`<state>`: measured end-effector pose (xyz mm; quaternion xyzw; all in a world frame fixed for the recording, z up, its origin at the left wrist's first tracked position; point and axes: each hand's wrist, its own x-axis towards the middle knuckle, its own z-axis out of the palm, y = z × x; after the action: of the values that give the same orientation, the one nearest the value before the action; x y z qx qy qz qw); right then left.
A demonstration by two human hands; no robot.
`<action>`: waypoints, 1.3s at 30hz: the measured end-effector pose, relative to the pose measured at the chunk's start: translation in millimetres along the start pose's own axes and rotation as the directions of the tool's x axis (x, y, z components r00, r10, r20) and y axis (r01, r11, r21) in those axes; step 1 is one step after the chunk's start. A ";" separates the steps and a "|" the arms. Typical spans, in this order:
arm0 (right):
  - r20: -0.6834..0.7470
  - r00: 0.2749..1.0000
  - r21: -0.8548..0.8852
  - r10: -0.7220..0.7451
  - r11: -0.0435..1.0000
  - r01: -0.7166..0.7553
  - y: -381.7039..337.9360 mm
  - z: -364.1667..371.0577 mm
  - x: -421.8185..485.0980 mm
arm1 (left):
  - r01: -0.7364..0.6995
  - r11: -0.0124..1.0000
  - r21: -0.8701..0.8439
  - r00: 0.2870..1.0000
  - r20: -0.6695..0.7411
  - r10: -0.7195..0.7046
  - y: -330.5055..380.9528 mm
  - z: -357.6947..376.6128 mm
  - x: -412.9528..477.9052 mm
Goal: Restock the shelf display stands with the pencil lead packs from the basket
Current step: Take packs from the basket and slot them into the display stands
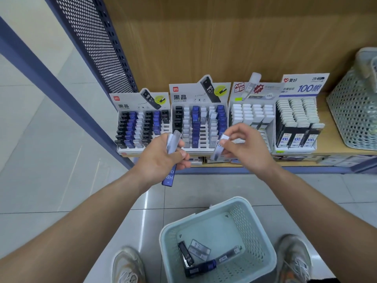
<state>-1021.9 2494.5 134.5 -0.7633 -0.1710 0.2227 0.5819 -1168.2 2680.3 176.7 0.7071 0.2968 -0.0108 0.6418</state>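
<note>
My left hand (161, 158) grips a bundle of pencil lead packs (172, 144), clear ones sticking up and a blue one marked HB pointing down. My right hand (242, 148) pinches a single clear lead pack (219, 149) in front of the second display stand (200, 123). That stand holds rows of black, white and blue packs. A similar smaller stand (140, 127) sits to its left. On the floor between my feet stands a pale green basket (253, 211) with several lead packs (201, 256) lying in its bottom.
Two more stands with white packs (252, 115) and black 100-count packs (295, 123) fill the wooden shelf (334, 148) to the right. A mesh basket (355, 107) sits at the far right. A blue perforated upright (95, 50) borders the shelf on the left.
</note>
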 end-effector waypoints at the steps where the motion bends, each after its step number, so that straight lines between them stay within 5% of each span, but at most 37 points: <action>1: -0.003 1.000 -0.012 -0.012 1.000 0.012 -2.8 1.6 7.0 | 0.006 1.000 -0.002 1.000 -0.008 -0.006 -0.9 -1.6 -0.2; 20: 0.133 0.967 -0.260 -0.218 0.933 0.247 -40.0 85.7 92.2 | 0.042 0.992 -0.122 0.982 -0.180 -0.064 -26.7 -83.3 -24.6; 26: 0.231 0.924 -0.445 -0.305 0.811 0.380 -31.0 119.6 98.3 | 0.048 0.994 -0.099 0.977 -0.203 -0.067 -34.0 -95.1 -30.6; 32: 0.155 0.925 -0.472 -0.346 0.797 0.377 -22.5 133.3 111.4 | 0.032 0.995 -0.093 0.976 -0.213 -0.052 -33.8 -101.5 -32.0; 39: 0.261 0.914 -0.559 -0.312 0.723 0.406 -3.8 142.3 111.2 | 0.018 0.994 -0.110 0.977 -0.208 -0.041 -32.1 -102.1 -33.0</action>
<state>-1005.0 2668.9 90.7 -0.8412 -0.4204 0.0957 0.3262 -1246.6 2760.2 178.8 0.6643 0.3736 0.0705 0.6436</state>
